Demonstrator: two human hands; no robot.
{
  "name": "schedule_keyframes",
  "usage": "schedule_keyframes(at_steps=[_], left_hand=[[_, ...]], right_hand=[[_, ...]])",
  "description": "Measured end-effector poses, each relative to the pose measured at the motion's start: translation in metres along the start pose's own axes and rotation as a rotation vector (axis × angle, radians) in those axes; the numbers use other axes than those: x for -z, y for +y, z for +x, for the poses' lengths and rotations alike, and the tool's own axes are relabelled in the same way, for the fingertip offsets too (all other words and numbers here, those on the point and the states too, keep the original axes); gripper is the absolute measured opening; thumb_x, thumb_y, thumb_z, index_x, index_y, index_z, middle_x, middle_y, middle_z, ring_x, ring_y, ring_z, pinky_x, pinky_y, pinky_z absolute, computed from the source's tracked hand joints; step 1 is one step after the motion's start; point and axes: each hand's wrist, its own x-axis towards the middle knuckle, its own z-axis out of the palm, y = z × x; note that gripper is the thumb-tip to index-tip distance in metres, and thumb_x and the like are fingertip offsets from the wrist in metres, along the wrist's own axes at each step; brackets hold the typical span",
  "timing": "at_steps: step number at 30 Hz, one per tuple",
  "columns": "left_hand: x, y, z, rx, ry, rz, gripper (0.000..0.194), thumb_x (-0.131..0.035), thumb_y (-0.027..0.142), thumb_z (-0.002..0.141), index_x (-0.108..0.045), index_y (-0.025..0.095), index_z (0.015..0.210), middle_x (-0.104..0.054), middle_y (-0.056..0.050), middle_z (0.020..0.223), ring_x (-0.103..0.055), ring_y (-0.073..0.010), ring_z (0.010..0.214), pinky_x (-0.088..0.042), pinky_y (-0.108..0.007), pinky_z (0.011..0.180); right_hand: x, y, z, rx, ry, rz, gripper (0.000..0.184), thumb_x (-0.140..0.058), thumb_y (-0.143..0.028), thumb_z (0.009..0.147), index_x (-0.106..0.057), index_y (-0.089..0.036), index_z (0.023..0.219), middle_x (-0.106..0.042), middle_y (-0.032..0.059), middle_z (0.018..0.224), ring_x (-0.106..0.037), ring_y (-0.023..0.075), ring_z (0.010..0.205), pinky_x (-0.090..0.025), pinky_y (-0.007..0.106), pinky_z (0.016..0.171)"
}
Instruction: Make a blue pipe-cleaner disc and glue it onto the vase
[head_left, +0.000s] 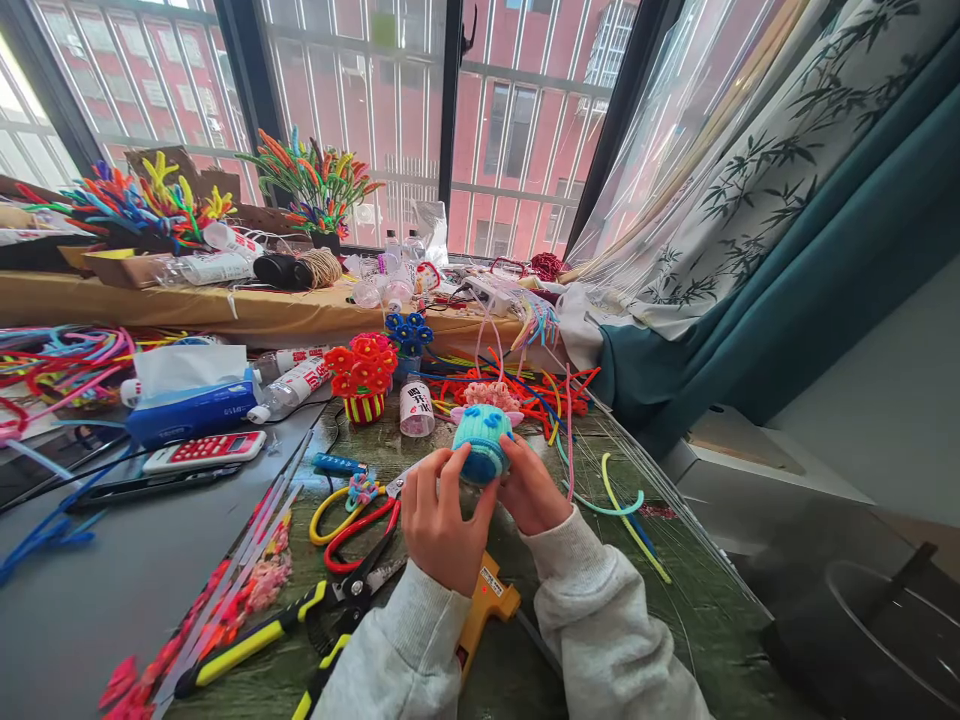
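Both hands hold a small round turquoise craft piece [484, 440], which looks made of fuzzy pipe cleaners, with darker blue bits and a dark blue underside facing me. Pink ear-like tips stick out at its sides. My left hand [448, 515] grips its left and lower side with thumb and fingers. At its right side, my right hand [531, 485] presses with the fingertips. Under my forearms lies a yellow glue gun [491, 595], partly hidden. To the left of my left hand are red-and-yellow-handled scissors [360, 525] and black-and-yellow pliers [300, 615].
Beyond my hands are a red flower pot [365, 385], a clear bottle [416, 408] and a heap of red pipe cleaners [555, 400]. A blue tissue pack [191, 405] and a calculator [206, 452] lie left. Loose pipe cleaners [619, 510] lie right. Behind is a cluttered windowsill [285, 310].
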Motion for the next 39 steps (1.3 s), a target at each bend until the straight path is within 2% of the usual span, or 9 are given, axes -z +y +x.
schedule_keyframes(at_steps=[7,14,17,22,29,35,39], left_hand=[[0.001,0.000,0.002,0.005,-0.003,-0.015,0.035,-0.075,0.028,0.077,-0.064,0.015,0.108,-0.066,-0.015,0.108,-0.060,-0.0291,0.099,-0.048,-0.043,0.087],[0.003,0.000,0.001,0.059,-0.032,-0.102,0.040,-0.072,0.026,0.080,-0.060,0.014,0.115,-0.065,-0.016,0.118,-0.064,-0.0261,0.105,-0.052,-0.036,0.085],[0.004,0.001,0.003,0.088,-0.061,-0.162,0.038,-0.069,0.027,0.082,-0.060,0.015,0.117,-0.065,-0.015,0.120,-0.063,-0.0252,0.109,-0.052,-0.036,0.088],[0.007,0.001,0.006,0.177,-0.105,-0.287,0.029,-0.049,0.018,0.093,-0.058,0.018,0.120,-0.066,-0.011,0.118,-0.063,-0.0208,0.110,-0.052,-0.034,0.089],[0.008,-0.004,0.008,0.289,-0.130,-0.393,0.032,-0.063,0.024,0.087,-0.058,0.019,0.118,-0.069,-0.008,0.111,-0.067,-0.0186,0.092,-0.054,-0.032,0.079],[0.008,-0.007,0.009,0.281,-0.137,-0.441,0.027,-0.066,0.024,0.084,-0.064,0.021,0.111,-0.067,-0.007,0.111,-0.064,-0.0206,0.101,-0.053,-0.035,0.086],[0.009,-0.009,0.009,0.297,-0.119,-0.458,0.026,-0.067,0.025,0.084,-0.064,0.022,0.110,-0.066,-0.007,0.109,-0.063,-0.0212,0.101,-0.053,-0.036,0.086]], right_hand=[[0.001,-0.001,-0.001,0.015,-0.045,0.000,0.053,-0.082,-0.050,0.061,-0.063,-0.023,0.103,-0.073,0.0027,0.097,-0.068,0.0190,0.083,-0.053,0.030,0.070],[0.003,-0.002,-0.001,0.031,-0.106,-0.010,0.066,-0.092,-0.032,0.046,-0.062,-0.024,0.103,-0.073,0.0037,0.095,-0.068,0.0223,0.086,-0.054,0.034,0.078],[0.007,-0.001,0.000,0.016,-0.117,-0.016,0.059,-0.091,-0.032,0.051,-0.063,-0.023,0.102,-0.074,0.0035,0.094,-0.069,0.0213,0.085,-0.054,0.033,0.077],[0.017,0.001,0.003,-0.027,-0.137,-0.018,0.049,-0.085,-0.039,0.061,-0.065,-0.024,0.103,-0.074,0.0021,0.095,-0.070,0.0190,0.083,-0.055,0.032,0.076],[0.024,-0.003,0.003,-0.065,-0.204,-0.032,0.050,-0.081,-0.042,0.065,-0.066,-0.024,0.109,-0.073,0.0050,0.105,-0.069,0.0211,0.091,-0.054,0.035,0.081],[0.022,-0.009,-0.001,-0.053,-0.254,-0.045,0.051,-0.083,-0.042,0.064,-0.067,-0.024,0.109,-0.073,0.0055,0.105,-0.069,0.0218,0.093,-0.054,0.034,0.080],[0.020,-0.011,-0.004,-0.043,-0.267,-0.046,0.059,-0.080,-0.055,0.064,-0.067,-0.023,0.111,-0.072,0.0076,0.111,-0.069,0.0235,0.096,-0.053,0.037,0.084]])
